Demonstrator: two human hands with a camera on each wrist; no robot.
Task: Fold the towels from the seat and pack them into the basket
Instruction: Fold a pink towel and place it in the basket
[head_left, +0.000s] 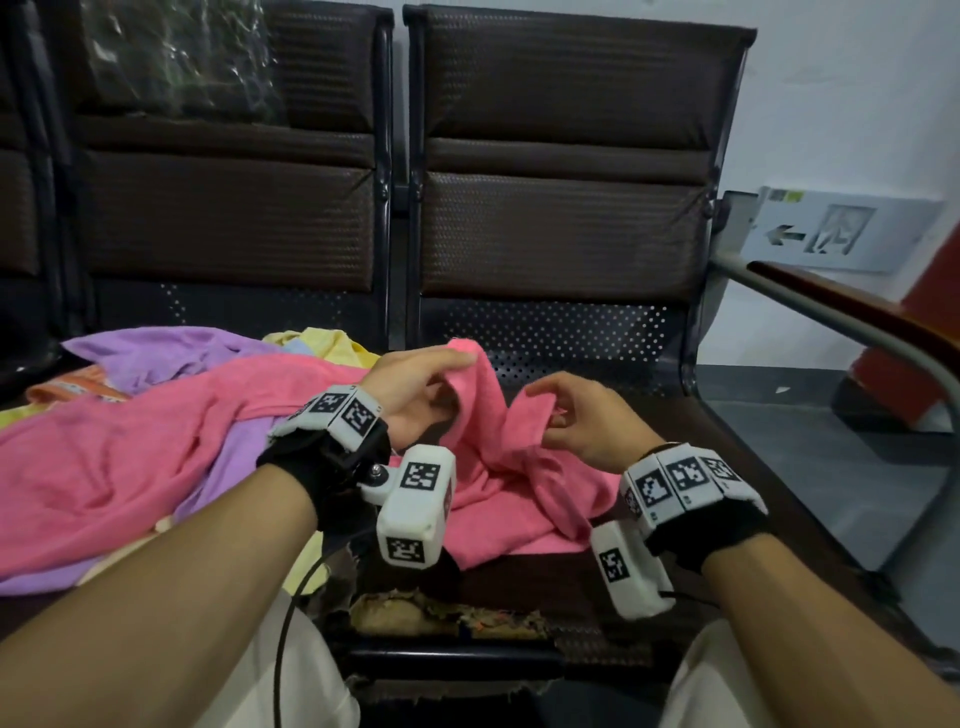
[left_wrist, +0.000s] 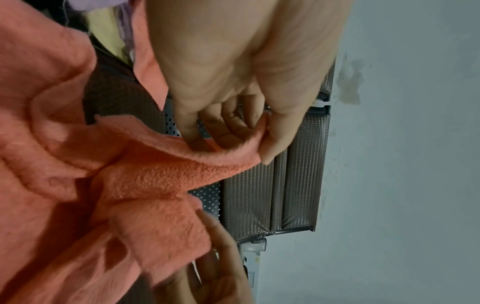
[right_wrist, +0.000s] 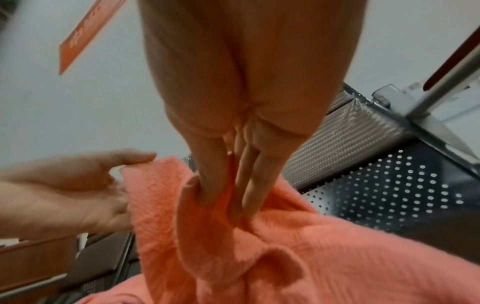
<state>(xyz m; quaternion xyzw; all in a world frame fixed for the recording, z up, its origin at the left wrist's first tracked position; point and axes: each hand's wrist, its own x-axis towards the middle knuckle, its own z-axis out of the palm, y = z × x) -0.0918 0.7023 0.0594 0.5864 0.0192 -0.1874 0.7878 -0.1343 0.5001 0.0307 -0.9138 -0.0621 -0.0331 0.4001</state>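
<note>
A pink towel (head_left: 130, 457) lies crumpled across two dark seats, its right end bunched on the perforated seat (head_left: 597, 338). My left hand (head_left: 447, 374) holds one edge of the towel (left_wrist: 182, 168) lifted, pinched between thumb and fingers (left_wrist: 270, 144). My right hand (head_left: 545, 410) is just to the right and pinches a raised fold of the same towel (right_wrist: 285, 257) between thumb (right_wrist: 207, 185) and fingers. Under and behind the pink one lie a purple towel (head_left: 156, 353), a yellow towel (head_left: 322, 340) and an orange towel (head_left: 67, 387). No basket is in view.
Padded seat backs (head_left: 561, 228) stand close behind the towels. A metal armrest with a wooden top (head_left: 831, 306) runs along the right side. The seat's front edge is torn, showing foam (head_left: 447, 618). Grey floor (head_left: 779, 441) lies beyond the armrest.
</note>
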